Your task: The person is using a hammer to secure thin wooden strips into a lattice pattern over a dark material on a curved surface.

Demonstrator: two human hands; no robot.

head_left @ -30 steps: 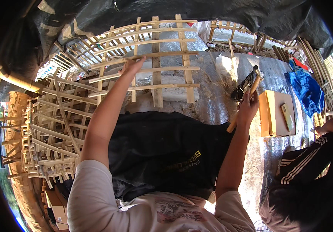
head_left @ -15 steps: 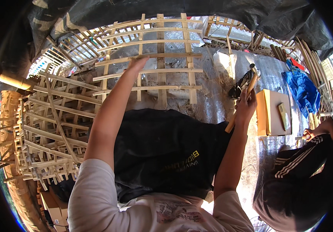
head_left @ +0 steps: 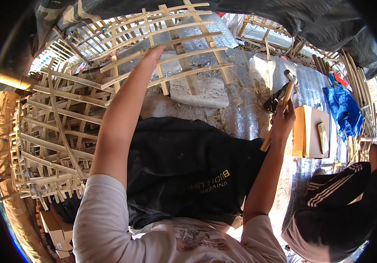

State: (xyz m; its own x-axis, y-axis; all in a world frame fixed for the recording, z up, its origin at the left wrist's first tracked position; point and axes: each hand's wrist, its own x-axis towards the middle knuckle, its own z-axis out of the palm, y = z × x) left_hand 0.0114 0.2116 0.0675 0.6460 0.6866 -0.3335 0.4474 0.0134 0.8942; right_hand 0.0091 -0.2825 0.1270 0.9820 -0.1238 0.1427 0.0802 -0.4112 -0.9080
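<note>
A lattice of crossed bamboo slats [head_left: 190, 81] tilts in front of me, its right side dipping nearer. My left hand [head_left: 154, 55] is closed on one of its middle crosswise slats, left of centre. Below the lattice's near edge lies a pale, rough block [head_left: 206, 97], partly covered by the slats. My right hand [head_left: 283, 118] grips a hammer [head_left: 288, 93] by its wooden handle. The hammer's metal head points up and away, and the handle's end reaches back past my wrist. The fingertips of my left hand are partly hidden by the slat.
Stacked bamboo lattices [head_left: 61, 127] rise at my left. At right stand a cardboard box [head_left: 311, 127] with a phone-like object [head_left: 322, 136] on top, a blue tarp [head_left: 344, 107], and a seated person [head_left: 337, 206]. A dark plastic bag [head_left: 274, 101] lies beyond my right hand.
The lattice has turned and shifted away to the left with my left hand, uncovering more of the pale block. My right hand still holds the hammer. The neighbour's hand has dropped from sight.
</note>
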